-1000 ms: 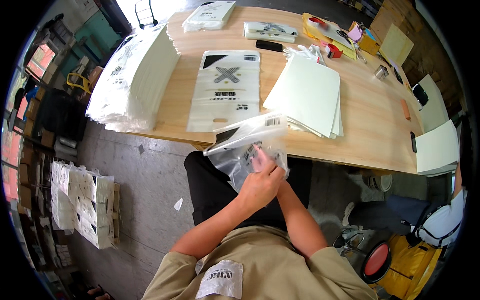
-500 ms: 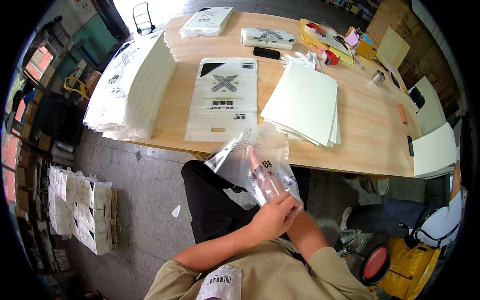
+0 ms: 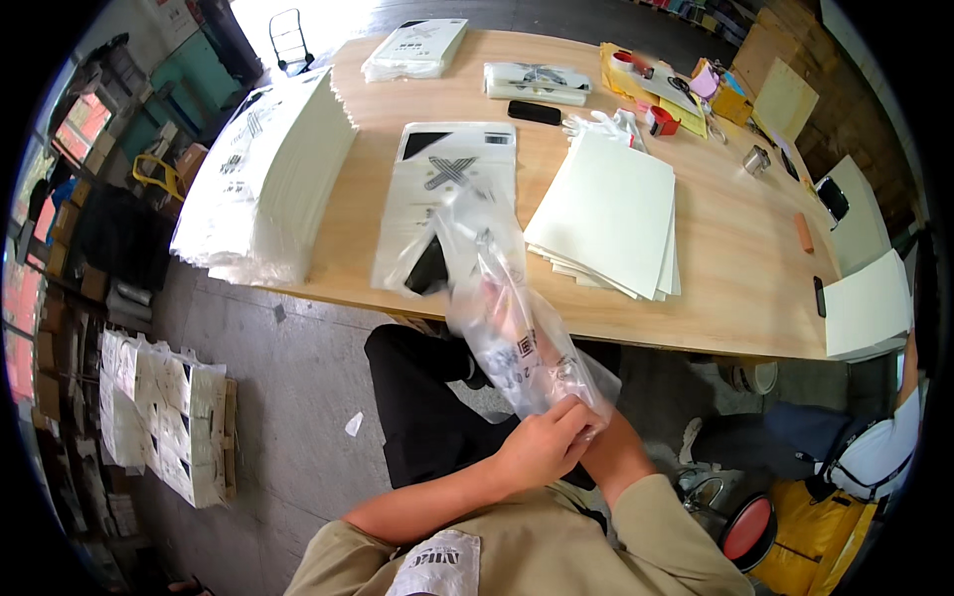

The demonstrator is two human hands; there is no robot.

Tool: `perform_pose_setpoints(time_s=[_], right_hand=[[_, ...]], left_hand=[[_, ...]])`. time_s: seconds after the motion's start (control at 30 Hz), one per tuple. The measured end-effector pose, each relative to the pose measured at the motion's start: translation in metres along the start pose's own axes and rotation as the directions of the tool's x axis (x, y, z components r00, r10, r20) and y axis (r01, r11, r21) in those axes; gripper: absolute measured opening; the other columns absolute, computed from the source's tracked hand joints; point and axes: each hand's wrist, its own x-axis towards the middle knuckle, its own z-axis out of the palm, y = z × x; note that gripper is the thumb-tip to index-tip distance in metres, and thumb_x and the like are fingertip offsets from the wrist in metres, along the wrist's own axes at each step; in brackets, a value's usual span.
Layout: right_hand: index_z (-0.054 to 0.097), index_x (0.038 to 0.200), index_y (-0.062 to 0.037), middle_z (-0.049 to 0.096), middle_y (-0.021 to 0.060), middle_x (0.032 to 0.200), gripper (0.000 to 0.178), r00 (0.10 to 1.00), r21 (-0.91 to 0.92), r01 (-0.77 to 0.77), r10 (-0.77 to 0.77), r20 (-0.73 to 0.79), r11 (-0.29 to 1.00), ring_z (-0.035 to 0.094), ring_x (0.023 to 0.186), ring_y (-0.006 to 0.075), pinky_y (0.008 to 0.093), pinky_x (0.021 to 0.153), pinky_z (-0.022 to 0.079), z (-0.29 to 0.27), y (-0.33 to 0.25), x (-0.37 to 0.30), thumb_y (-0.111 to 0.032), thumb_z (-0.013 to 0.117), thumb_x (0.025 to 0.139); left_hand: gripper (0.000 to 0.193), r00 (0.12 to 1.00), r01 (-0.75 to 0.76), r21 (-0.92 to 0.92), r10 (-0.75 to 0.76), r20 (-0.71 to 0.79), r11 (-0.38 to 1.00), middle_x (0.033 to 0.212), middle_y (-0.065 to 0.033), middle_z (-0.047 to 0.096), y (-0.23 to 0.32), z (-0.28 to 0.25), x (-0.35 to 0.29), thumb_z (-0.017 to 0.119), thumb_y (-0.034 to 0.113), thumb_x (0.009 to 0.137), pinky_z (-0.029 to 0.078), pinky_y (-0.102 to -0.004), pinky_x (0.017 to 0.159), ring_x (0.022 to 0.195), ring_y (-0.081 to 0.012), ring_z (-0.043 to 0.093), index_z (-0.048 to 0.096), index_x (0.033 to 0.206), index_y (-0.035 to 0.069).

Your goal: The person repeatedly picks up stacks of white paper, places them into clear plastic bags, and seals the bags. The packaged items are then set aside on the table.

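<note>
- Left hand (image 3: 547,444): fingers pinched tight on the gathered mouth of a clear, soft plastic bag with dark print and a black corner (image 3: 504,366), close against the right forearm.
- Right hand (image 3: 509,306): inside that bag, ahead of the left fingers, blurred behind creased film. Can't make out whether its fingers are spread or curled, or hold anything.
- Bag: sleeved around right hand and lower forearm. Loose far end spreads ahead and to the left of the right fingers, over the near end of a flat, translucent printed bag with crossed dark bars (image 3: 407,204) on the pale wooden table (image 3: 740,268). Contact between the two: unclear.
- Just right of the right fingers, flat on the table: a fanned pile of off-white, rectangular paper sheets (image 3: 608,214), not touched by either hand.
- Well left of both sets of fingers: a tall stack of white, plastic-wrapped printed packets (image 3: 263,184).
- Step in hand, my reading: working the right arm inside the bag, left fingers anchoring the mouth.
- Next move, I judge, calls for a firm left pinch and slack film at the right wrist; bunched plastic could cling or crease.
</note>
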Motion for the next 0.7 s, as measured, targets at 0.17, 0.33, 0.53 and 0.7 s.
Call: perform_pose_setpoints(time_s=[0.17, 0.33, 0.53, 0.7], right_hand=[[0.034, 0.148, -0.0037, 0.046, 0.0172, 0.135, 0.059, 1.0, -0.011, 0.009, -0.009, 0.004, 1.0, 0.045, 0.123, 0.0231, 0.035, 0.103, 0.037, -0.007, -0.009, 0.006, -0.016, 0.059, 0.096], [0.031, 0.15, -0.0035, 0.043, 0.0178, 0.139, 0.061, 1.0, 0.031, 0.023, -0.023, -0.012, 0.999, 0.042, 0.127, 0.0229, 0.0351, 0.106, 0.035, -0.009, -0.01, 0.009, -0.016, 0.058, 0.096], [0.028, 0.152, -0.0033, 0.04, 0.0185, 0.144, 0.064, 1.0, 0.076, 0.021, -0.02, -0.01, 0.997, 0.04, 0.132, 0.0226, 0.0353, 0.109, 0.032, -0.01, -0.006, 0.017, -0.017, 0.058, 0.097], [0.025, 0.153, -0.0031, 0.037, 0.0192, 0.149, 0.067, 0.998, 0.167, 0.049, -0.044, -0.036, 0.985, 0.037, 0.136, 0.0224, 0.0355, 0.112, 0.03, -0.002, -0.003, 0.036, -0.017, 0.057, 0.097]], left_hand=[[0.014, 0.992, -0.088, 0.045, 0.084, 0.098, 0.995, 0.09, -0.0078, 0.059, -0.002, 0.0, 0.0, 0.068, 0.006, 0.087, 0.055, -0.0375, 0.056, 0.065, -0.0291, 0.065, 0.061, 0.099, 0.007], [0.02, 0.971, -0.155, -0.035, 0.159, 0.179, 0.987, 0.095, -0.0104, 0.056, -0.002, 0.001, -0.009, 0.065, 0.008, 0.087, 0.055, -0.0421, 0.055, 0.068, -0.0336, 0.064, 0.055, 0.104, 0.006], [0.019, 0.945, -0.201, 0.042, 0.183, 0.273, 0.979, 0.101, -0.0057, 0.06, -0.013, -0.01, -0.006, 0.068, 0.01, 0.087, 0.056, -0.0361, 0.06, 0.076, -0.0263, 0.066, 0.061, 0.105, 0.007], [0.037, 0.889, -0.439, 0.03, 0.43, 0.155, 0.898, 0.12, -0.0107, 0.058, -0.014, -0.069, -0.002, 0.075, 0.019, 0.085, 0.047, -0.0418, 0.094, 0.112, -0.0291, 0.057, 0.062, 0.117, 0.007]])
